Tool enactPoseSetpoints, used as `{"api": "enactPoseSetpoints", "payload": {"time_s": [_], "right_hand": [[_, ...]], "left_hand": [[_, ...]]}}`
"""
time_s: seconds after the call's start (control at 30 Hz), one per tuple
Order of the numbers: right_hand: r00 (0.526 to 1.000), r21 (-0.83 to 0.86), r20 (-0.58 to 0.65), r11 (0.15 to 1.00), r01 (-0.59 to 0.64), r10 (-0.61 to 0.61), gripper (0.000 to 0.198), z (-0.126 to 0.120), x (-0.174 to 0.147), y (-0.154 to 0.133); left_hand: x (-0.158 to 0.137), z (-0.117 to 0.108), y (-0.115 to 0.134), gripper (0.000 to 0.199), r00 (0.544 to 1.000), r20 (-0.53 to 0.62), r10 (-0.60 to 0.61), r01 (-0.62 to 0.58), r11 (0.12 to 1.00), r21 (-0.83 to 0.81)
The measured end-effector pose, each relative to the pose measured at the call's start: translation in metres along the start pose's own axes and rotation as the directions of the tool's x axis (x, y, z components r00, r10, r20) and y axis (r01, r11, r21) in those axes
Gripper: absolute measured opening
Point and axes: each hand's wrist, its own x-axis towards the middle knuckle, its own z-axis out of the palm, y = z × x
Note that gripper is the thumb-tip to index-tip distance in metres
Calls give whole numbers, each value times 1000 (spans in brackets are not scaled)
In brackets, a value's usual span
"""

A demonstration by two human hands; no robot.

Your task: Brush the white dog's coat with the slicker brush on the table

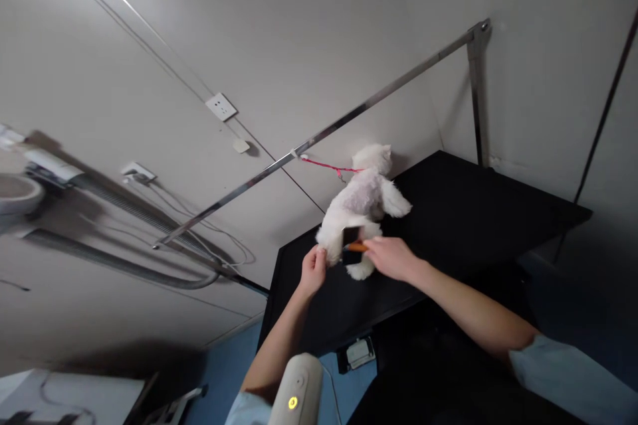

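A fluffy white dog (pixel 366 196), its mid-body pale lilac, stands on a black table (pixel 423 226) with its head turned away from me. My right hand (pixel 393 257) is closed around the orange handle of a slicker brush (pixel 353 247), whose dark, flat head lies against the dog's hindquarters. My left hand (pixel 314 269) is pinched on the fur at the dog's rear, to the left of the brush. Exactly what part the left fingers grip is partly hidden. A red leash (pixel 326 165) runs from the dog's neck to a metal bar (pixel 369 103).
The bar slants over the table from an upright post (pixel 476 99) at the right. Grey hoses (pixel 124 262) and cables hang along the left wall near sockets (pixel 221 107). A pale device with a yellow light (pixel 299 388) stands close at the bottom.
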Motion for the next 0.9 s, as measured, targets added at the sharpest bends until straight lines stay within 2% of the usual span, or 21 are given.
{"api": "enactPoseSetpoints", "payload": {"time_s": [0.03, 0.07, 0.1, 0.2, 0.23, 0.3, 0.37, 0.4, 0.5, 0.53, 0.67, 0.7, 0.77, 0.83, 0.87, 0.9], "right_hand": [[998, 24, 9, 997, 68, -69, 25, 1, -1, -3], [996, 43, 19, 995, 87, -88, 24, 2, -2, -4], [999, 49, 29, 998, 43, -44, 23, 2, -3, -5], [974, 4, 11, 974, -225, 225, 27, 3, -5, -2], [973, 10, -8, 973, -231, 231, 27, 4, -7, -2], [995, 76, -36, 993, -89, 92, 26, 9, -9, -2], [998, 149, -51, 988, 43, -36, 25, 15, -11, -3], [999, 156, -47, 987, 29, -22, 25, 17, -12, -2], [980, 72, -33, 978, -195, 198, 26, 22, -14, 2], [977, 55, -38, 977, -206, 209, 26, 22, -14, 2], [997, 92, -65, 995, 39, -34, 26, 20, -8, 7], [998, 87, -63, 996, 26, -20, 27, 20, -5, 12], [986, 32, -37, 986, -163, 164, 27, 17, -4, 25], [941, -20, -42, 941, -338, 337, 28, 14, -7, 36], [941, -24, -47, 942, -336, 335, 28, 13, -9, 39], [965, -11, -46, 966, -259, 258, 27, 11, -10, 38]], "left_hand": [[0, 0, -1, 64, 1000, -14, -6, 6, 1000, -3], [0, 1, -2, 64, 1000, -29, -11, 10, 1000, -4], [0, 1, -3, 63, 999, -40, -13, 13, 1000, -3], [1, 4, -3, 61, 999, -28, -23, 23, 1000, 7], [1, 5, -2, 60, 1000, -18, -22, 22, 1000, 14], [3, 7, -1, 57, 1000, -14, 2, -1, 999, 35], [5, 8, 1, 55, 999, -20, 42, -41, 997, 62], [6, 9, 2, 55, 998, -13, 58, -57, 996, 75], [8, 9, 3, 53, 997, 40, 63, -67, 994, 91], [9, 9, 3, 52, 997, 54, 59, -64, 993, 95], [13, 12, 3, 49, 994, 70, 83, -92, 986, 139], [14, 13, 3, 49, 993, 78, 89, -100, 984, 150], [16, 12, 3, 49, 990, 102, 95, -110, 982, 156], [17, 10, 4, 47, 990, 103, 98, -113, 982, 152], [18, 9, 6, 46, 989, 99, 106, -120, 982, 149], [18, 7, 8, 45, 988, 100, 118, -132, 980, 149]]}}
